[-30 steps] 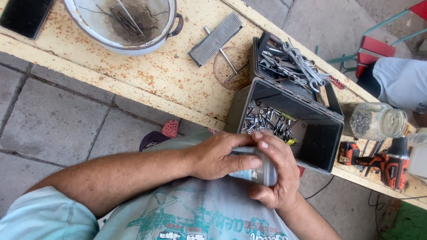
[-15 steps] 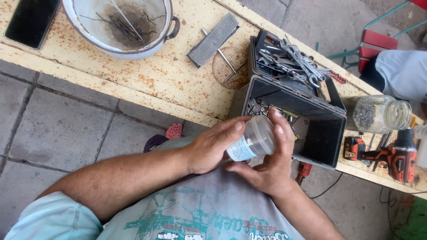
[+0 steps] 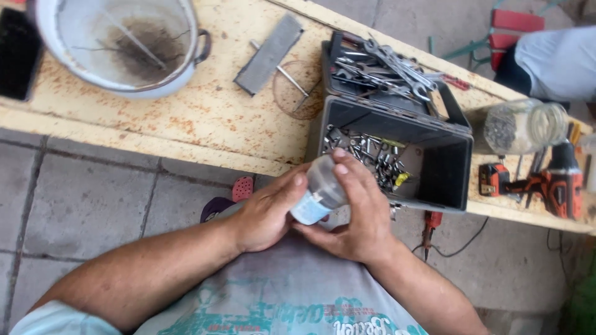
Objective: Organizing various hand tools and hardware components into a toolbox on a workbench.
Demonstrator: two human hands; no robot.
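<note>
Both hands' grip holding small clear plastic jar (image 3: 321, 189), left hand (image 3: 267, 214), right hand (image 3: 360, 217), rusty yellow tabletop (image 3: 211, 118) at 12 o'clock, grey paved floor (image 3: 81, 211).

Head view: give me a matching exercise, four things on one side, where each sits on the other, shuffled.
Things:
1. small plastic container
2. white enamel pot
3. wrenches
4. glass jar

Places:
A. far left of the bench
B. lying on its side, right of the toolbox
C. held between left hand and right hand
D. top tray of the black toolbox

Pairs: 1-C, 2-A, 3-D, 4-B
</note>
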